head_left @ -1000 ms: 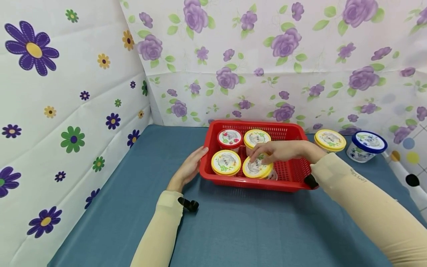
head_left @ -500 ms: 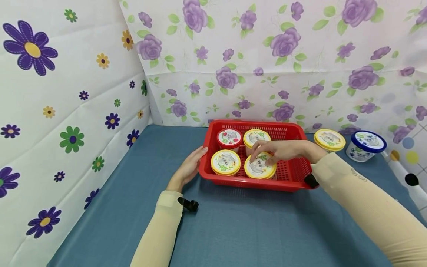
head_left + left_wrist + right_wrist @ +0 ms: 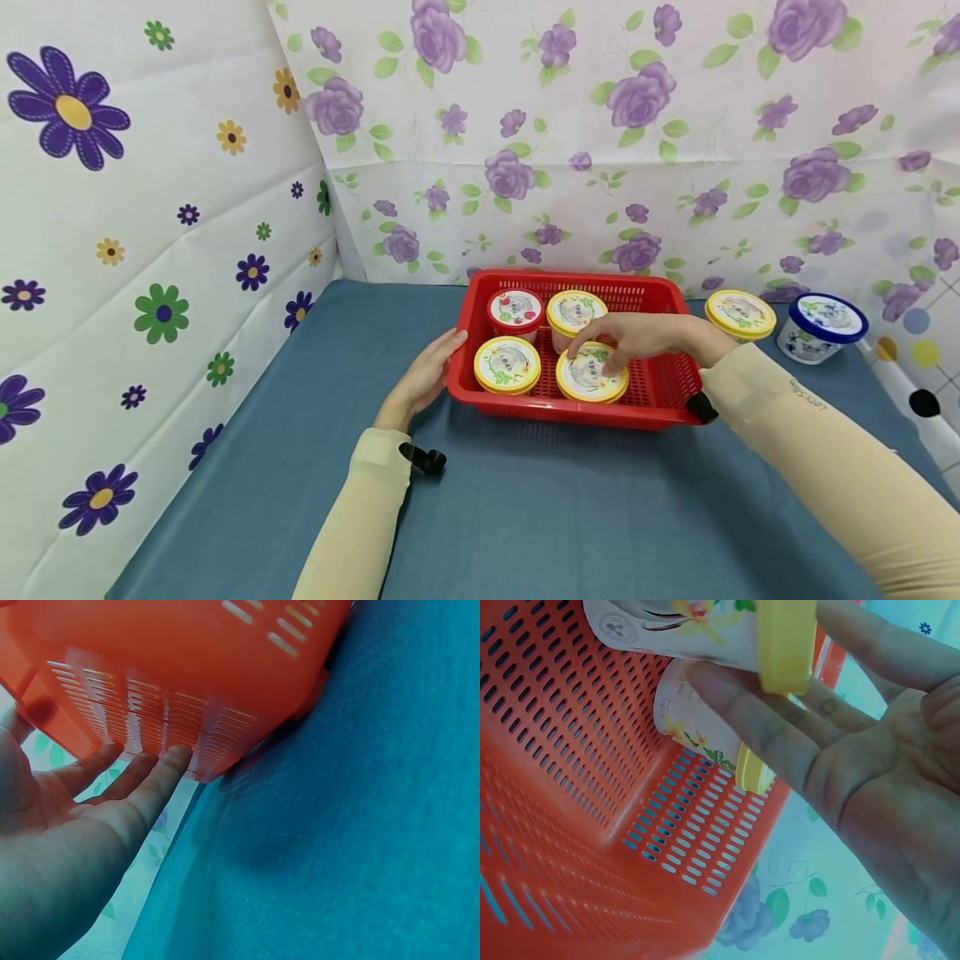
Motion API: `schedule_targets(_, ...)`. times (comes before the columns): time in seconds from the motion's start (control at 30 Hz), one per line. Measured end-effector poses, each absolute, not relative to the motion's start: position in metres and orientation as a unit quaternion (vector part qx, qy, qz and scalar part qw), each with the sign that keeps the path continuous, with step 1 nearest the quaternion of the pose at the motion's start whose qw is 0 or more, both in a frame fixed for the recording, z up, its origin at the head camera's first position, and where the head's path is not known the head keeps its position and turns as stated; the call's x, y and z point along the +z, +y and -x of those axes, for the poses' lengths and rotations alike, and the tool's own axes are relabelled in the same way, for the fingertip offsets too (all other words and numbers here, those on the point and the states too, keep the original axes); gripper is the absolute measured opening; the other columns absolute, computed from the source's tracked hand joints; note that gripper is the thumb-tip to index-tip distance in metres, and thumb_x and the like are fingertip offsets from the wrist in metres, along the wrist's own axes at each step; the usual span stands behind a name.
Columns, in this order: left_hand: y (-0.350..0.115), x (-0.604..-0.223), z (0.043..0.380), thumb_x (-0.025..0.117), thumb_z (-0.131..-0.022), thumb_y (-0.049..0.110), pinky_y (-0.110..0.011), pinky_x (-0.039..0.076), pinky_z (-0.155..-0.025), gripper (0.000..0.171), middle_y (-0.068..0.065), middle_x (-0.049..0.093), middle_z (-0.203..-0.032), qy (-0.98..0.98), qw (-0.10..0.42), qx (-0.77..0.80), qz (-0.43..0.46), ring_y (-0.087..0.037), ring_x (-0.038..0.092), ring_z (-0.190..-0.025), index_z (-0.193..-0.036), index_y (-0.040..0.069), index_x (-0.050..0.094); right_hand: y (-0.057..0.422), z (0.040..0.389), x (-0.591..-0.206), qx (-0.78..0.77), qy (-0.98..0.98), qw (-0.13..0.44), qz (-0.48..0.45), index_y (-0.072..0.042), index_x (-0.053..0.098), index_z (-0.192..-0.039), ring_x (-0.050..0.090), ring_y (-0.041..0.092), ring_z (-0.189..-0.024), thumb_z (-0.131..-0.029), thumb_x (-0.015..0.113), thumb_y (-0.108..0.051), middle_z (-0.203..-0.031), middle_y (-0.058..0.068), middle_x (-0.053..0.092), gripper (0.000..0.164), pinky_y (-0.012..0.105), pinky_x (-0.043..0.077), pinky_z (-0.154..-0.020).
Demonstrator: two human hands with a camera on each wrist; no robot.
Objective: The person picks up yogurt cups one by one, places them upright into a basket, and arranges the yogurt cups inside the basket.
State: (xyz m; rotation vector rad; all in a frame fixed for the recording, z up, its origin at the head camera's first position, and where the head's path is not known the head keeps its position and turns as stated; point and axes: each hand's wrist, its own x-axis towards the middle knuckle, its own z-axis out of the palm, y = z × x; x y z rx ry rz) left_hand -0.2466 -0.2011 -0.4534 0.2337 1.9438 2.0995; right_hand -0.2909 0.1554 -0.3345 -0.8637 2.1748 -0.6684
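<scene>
A red plastic basket point(image 3: 652, 418) with slotted walls stands on the blue cloth. My left hand point(image 3: 423, 375) is at its left end; in the left wrist view the straight fingers point(image 3: 154, 780) touch the slotted side, the thumb near the rim. Over the basket, my right hand point(image 3: 648, 336) grips a yellow-lidded tub point(image 3: 588, 379) in the front row, thumb and fingers at its lid. Beside it stand another yellow-lidded tub point(image 3: 507, 365), a red-lidded tub point(image 3: 516, 308) behind that, and a third yellow-lidded tub point(image 3: 576, 310), partly covered by the right hand.
Outside the basket, to the right, stand a yellow-lidded tub point(image 3: 741, 314) and a blue-lidded tub point(image 3: 822, 327). A flowered curtain point(image 3: 420, 192) backs the table, and another patterned sheet point(image 3: 187, 275) closes the left side.
The gripped tub, tilted a second ago, now sits level and has shifted slightly right, away from the front left tub. My right hand moved with it. The left hand and basket stay put.
</scene>
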Motion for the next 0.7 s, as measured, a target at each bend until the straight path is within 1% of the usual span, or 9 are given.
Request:
schedule_targets(0.1, -0.2013, -0.4535, 0.2464, 0.046, -0.112, 0.038, -0.033, 0.055, -0.1, 0.057, -0.012, 0.055, -0.151, 0.671, 0.136, 0.724, -0.079, -0.021, 0.062, -0.124, -0.163, 0.015, 0.034, 0.1547, 0.2909, -0.3349, -0.256, 0.84, 0.346, 0.331, -0.023, 0.068, -0.134, 0.036, 0.031, -0.137, -0.093, 0.076, -0.005, -0.154, 0.008, 0.047, 0.045, 0.056, 0.041, -0.113)
schedule_targets(0.2, -0.2013, -0.4535, 0.2462, 0.045, -0.112, 0.038, -0.034, 0.055, -0.101, 0.057, -0.012, 0.054, -0.152, 0.672, 0.135, 0.723, -0.079, -0.022, 0.061, -0.126, -0.163, 0.015, 0.033, 0.1534, 0.291, -0.3356, -0.255, 0.837, 0.342, 0.342, -0.021, 0.067, -0.136, 0.037, 0.032, -0.139, -0.095, 0.075, -0.007, -0.156, 0.009, 0.047, 0.044, 0.058, 0.038, -0.115)
schedule_targets(0.37, -0.2005, -0.4532, 0.2466, 0.046, -0.112, 0.039, -0.035, 0.052, -0.105, 0.059, -0.01, 0.052, -0.154, 0.674, 0.137, 0.722, -0.078, -0.024, 0.058, -0.131, -0.164, 0.014, 0.032, 0.1518, 0.2913, -0.3362, -0.247, 0.839, 0.337, 0.348, -0.02, 0.065, -0.138, 0.039, 0.034, -0.137, -0.097, 0.073, -0.01, -0.158, 0.011, 0.045, 0.043, 0.058, 0.041, -0.112)
schedule_targets(0.7, -0.2018, -0.4545, 0.2475, 0.046, -0.112, 0.038, -0.036, 0.051, -0.107, 0.058, -0.01, 0.052, -0.154, 0.673, 0.138, 0.722, -0.081, -0.024, 0.057, -0.132, -0.163, 0.015, 0.032, 0.1506, 0.2933, -0.3382, -0.236, 0.842, 0.338, 0.347, -0.021, 0.06, -0.14, 0.038, 0.033, -0.138, -0.097, 0.074, -0.016, -0.16, 0.009, 0.043, 0.046, 0.06, 0.039, -0.113)
